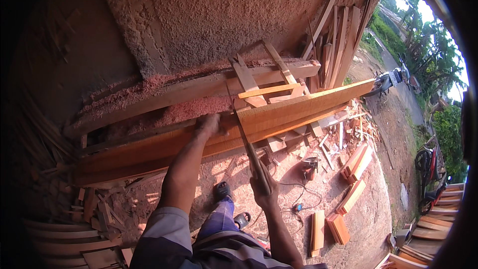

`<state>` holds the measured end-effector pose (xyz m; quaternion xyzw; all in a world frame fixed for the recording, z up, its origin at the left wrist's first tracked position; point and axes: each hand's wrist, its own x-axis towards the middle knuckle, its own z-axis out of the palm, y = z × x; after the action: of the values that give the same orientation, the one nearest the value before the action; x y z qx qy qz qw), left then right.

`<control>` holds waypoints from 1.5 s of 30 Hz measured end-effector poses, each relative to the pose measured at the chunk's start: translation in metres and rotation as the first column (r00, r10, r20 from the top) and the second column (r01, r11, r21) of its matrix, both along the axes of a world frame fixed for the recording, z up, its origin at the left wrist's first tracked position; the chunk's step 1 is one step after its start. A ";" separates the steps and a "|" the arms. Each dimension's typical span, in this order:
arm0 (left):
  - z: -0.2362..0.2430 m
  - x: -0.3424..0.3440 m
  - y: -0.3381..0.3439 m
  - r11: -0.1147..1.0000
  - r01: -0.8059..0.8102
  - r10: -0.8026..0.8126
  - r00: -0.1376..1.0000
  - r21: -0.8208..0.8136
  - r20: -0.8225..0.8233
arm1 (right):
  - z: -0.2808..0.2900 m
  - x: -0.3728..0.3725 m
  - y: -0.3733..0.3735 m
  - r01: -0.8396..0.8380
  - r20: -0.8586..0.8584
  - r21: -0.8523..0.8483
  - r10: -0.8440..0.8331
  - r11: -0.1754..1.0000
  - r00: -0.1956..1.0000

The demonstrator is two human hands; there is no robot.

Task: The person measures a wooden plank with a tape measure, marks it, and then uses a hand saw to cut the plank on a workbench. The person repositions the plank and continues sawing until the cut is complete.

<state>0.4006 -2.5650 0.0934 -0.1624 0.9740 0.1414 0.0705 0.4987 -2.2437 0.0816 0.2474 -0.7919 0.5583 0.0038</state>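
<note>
My left hand [209, 126] grips the top edge of a long orange wooden plank [298, 109], just left of a hand saw. My right hand [264, 189] is closed on the handle of the hand saw [242, 134], whose long blade lies crosswise over the plank's upper edge. The plank rests along a wooden workbench [194, 89] strewn with pink shavings. Loose slats [264, 89] lie on the bench behind the plank.
Upright boards [338, 45] lean on the rough wall. A power tool [309, 167] with cables, cut blocks [338, 226] and offcuts [343, 134] lie on the floor around my feet. Two motorbikes [391, 80] stand by the path at right. More stacked boards [69, 239] are at lower left.
</note>
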 end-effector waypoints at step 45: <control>-0.029 0.007 0.003 1.000 0.001 -0.005 0.984 -0.022 -0.177 | -0.018 -0.063 -0.062 -0.035 0.060 -0.110 0.042 0.993 0.997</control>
<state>0.4074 -2.5615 0.0643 -0.1485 0.9781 0.1445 -0.0178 0.4360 -2.3059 0.0632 0.2447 -0.7550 0.6081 -0.0180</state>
